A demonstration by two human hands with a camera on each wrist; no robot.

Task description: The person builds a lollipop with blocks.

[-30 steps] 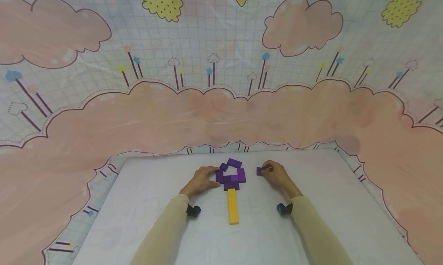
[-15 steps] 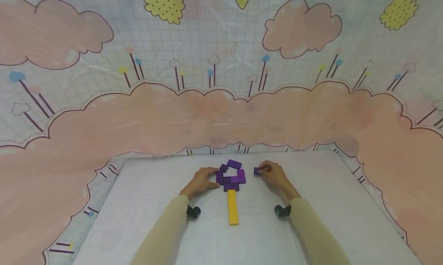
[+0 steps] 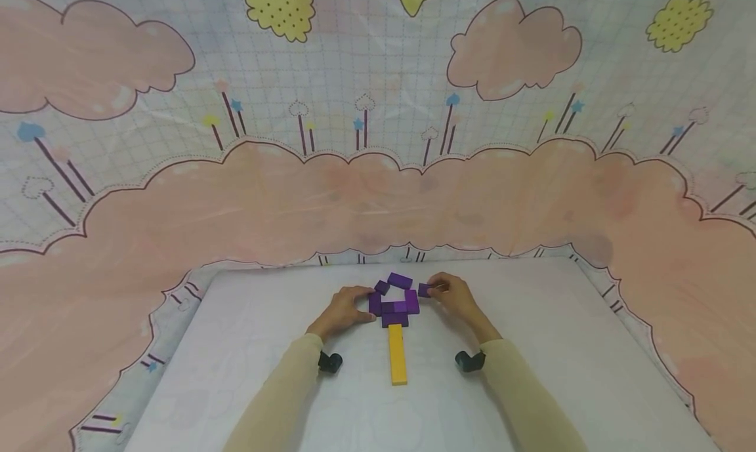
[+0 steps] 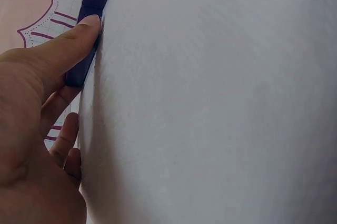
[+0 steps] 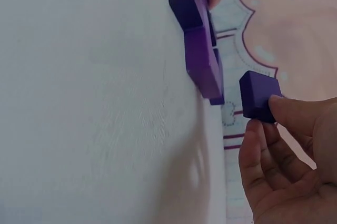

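Observation:
On the white table, purple blocks form a ring, with a purple block (image 3: 394, 319) below it and a long yellow block (image 3: 398, 355) running toward the front. My left hand (image 3: 342, 311) holds the ring's left purple block (image 4: 79, 69), thumb at its near end and a finger at its far end. My right hand (image 3: 455, 298) pinches a small purple block (image 5: 259, 95) between thumb and fingers. In the right wrist view that block is off the table, just right of the ring's right purple block (image 5: 202, 69). A tilted small block (image 3: 382, 287) and an oblong block (image 3: 400, 281) make up the far side.
The white tabletop (image 3: 236, 347) extends on both sides of the blocks. Behind it hangs a printed cloth (image 3: 378, 203) with clouds and stars. A dark wrist camera (image 3: 331, 362) sits on the left wrist, another camera (image 3: 469, 361) on the right.
My right hand has moved left with the small purple block, bringing it close to the ring. The left hand and the laid blocks have stayed in place.

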